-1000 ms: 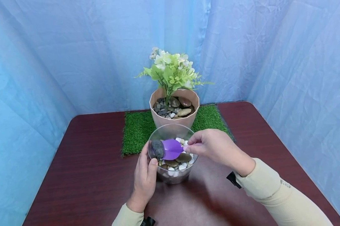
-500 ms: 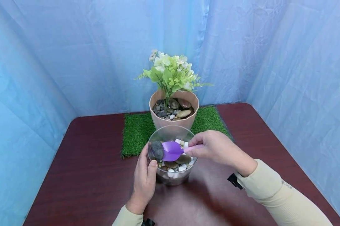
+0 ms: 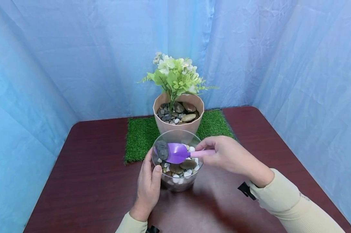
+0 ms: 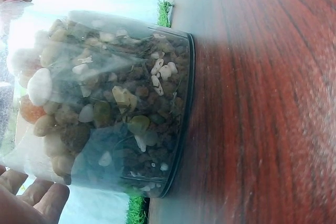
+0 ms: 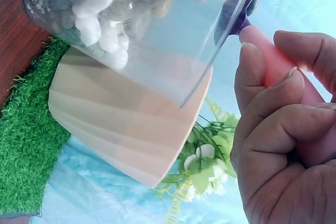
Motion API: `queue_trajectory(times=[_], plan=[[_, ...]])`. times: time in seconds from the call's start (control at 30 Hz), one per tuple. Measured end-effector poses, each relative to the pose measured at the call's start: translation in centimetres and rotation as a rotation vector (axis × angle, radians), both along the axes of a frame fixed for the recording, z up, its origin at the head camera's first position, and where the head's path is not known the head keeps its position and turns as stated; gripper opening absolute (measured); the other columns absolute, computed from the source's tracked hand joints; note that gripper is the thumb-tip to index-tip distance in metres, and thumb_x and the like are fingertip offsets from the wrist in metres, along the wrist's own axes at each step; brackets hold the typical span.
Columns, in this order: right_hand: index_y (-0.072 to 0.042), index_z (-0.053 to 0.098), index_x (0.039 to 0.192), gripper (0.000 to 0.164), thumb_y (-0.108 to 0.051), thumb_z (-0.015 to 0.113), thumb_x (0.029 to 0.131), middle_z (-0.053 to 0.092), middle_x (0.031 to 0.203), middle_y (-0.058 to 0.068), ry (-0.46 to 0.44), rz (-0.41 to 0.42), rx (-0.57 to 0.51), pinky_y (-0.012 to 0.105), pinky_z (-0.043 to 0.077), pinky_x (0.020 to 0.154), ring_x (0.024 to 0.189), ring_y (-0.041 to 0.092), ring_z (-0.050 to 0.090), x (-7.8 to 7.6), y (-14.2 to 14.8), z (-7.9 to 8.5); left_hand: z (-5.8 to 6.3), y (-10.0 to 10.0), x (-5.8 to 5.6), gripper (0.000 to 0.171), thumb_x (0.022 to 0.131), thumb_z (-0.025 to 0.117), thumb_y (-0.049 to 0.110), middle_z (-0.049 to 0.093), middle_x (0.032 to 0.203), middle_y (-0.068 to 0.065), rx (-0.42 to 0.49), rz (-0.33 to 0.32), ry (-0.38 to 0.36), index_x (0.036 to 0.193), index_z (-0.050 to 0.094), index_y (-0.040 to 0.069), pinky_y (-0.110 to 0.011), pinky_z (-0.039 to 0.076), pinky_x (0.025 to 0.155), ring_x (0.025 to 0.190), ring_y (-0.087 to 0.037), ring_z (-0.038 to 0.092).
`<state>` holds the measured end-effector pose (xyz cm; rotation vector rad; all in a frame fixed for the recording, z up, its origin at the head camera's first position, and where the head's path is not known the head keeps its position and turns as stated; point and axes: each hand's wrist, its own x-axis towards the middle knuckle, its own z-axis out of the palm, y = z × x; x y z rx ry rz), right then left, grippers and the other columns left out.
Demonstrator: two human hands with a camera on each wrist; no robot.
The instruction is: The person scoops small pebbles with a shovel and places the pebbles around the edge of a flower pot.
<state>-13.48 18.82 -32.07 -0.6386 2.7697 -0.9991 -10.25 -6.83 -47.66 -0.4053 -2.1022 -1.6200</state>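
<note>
A small trowel with a purple blade (image 3: 176,153) and a pink handle (image 3: 202,153) is held by my right hand (image 3: 226,153), fingers curled round the handle. A dark grey stone (image 3: 162,149) sits at the blade's far end, near the left inner wall of a clear plastic pot (image 3: 175,186). White and brown pebbles (image 3: 188,164) fill the pot's lower part below the blade. My left hand (image 3: 149,181) grips the pot's left side, thumb in front near the rim. In the right wrist view the pink handle (image 5: 275,61) passes between thumb and fingers.
Behind the clear pot stands a beige planter (image 3: 178,124) with stones and a white-flowered plant (image 3: 178,74). It rests on a green turf mat (image 3: 140,139). The dark red table (image 3: 96,168) ends at blue curtains (image 3: 105,58) at the back and sides.
The trowel has risen slightly with the dark stone on its blade. More of the pink handle shows as my right hand has shifted a little rightward. My left hand stays on the pot.
</note>
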Motion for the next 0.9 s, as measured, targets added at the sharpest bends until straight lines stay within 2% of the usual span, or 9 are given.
queue_trajectory(times=[0.1, 0.3, 0.57, 0.73, 0.9], plan=[[-0.035, 0.078, 0.101, 0.009, -0.03, 0.076, 0.094, 0.074, 0.088, -0.017, 0.015, -0.015, 0.004, 0.025, 0.051, 0.062, 0.071, 0.009, 0.06, 0.5, 0.1, 0.6, -0.1, 0.0, 0.0, 0.067, 0.103, 0.048, 0.0, 0.042, 0.163, -0.005, -0.005, 0.001, -0.004, 0.165, 0.03, 0.018, -0.024, 0.04, 0.118, 0.145, -0.025, 0.048], [-0.041, 0.076, 0.103, 0.007, -0.04, 0.076, 0.096, 0.074, 0.087, -0.017, 0.075, -0.051, 0.01, 0.027, 0.054, 0.067, 0.077, 0.008, 0.063, 1.2, 0.4, 1.8, -0.2, -0.1, 0.0, 0.064, 0.105, 0.046, 0.003, 0.043, 0.162, -0.01, 0.007, -0.019, 0.0, 0.165, 0.029, 0.016, -0.034, 0.046, 0.116, 0.141, -0.034, 0.052], [-0.032, 0.078, 0.107, 0.01, -0.036, 0.072, 0.099, 0.07, 0.081, -0.018, 0.215, -0.064, 0.082, 0.027, 0.049, 0.063, 0.07, 0.007, 0.059, 1.2, 0.8, 3.0, -0.1, -0.1, 0.1, 0.066, 0.104, 0.047, 0.0, 0.042, 0.163, -0.01, 0.001, -0.01, -0.017, 0.165, 0.029, 0.017, -0.033, 0.046, 0.116, 0.142, -0.031, 0.052], [-0.028, 0.078, 0.109, 0.017, -0.041, 0.069, 0.101, 0.074, 0.083, -0.019, 0.254, -0.097, 0.118, 0.03, 0.05, 0.066, 0.071, 0.005, 0.061, 0.9, 0.6, 3.3, -0.1, -0.1, 0.1, 0.066, 0.104, 0.047, 0.001, 0.041, 0.163, -0.01, -0.002, -0.008, -0.011, 0.165, 0.029, 0.016, -0.028, 0.044, 0.117, 0.143, -0.031, 0.051], [-0.025, 0.078, 0.111, 0.021, -0.041, 0.068, 0.102, 0.077, 0.089, -0.016, 0.298, -0.124, 0.154, 0.033, 0.052, 0.07, 0.075, 0.003, 0.065, 0.2, 0.4, 3.5, -0.2, -0.1, 0.1, 0.065, 0.103, 0.047, 0.0, 0.041, 0.163, -0.011, 0.001, -0.011, 0.004, 0.165, 0.03, 0.013, -0.028, 0.044, 0.117, 0.142, -0.032, 0.052]])
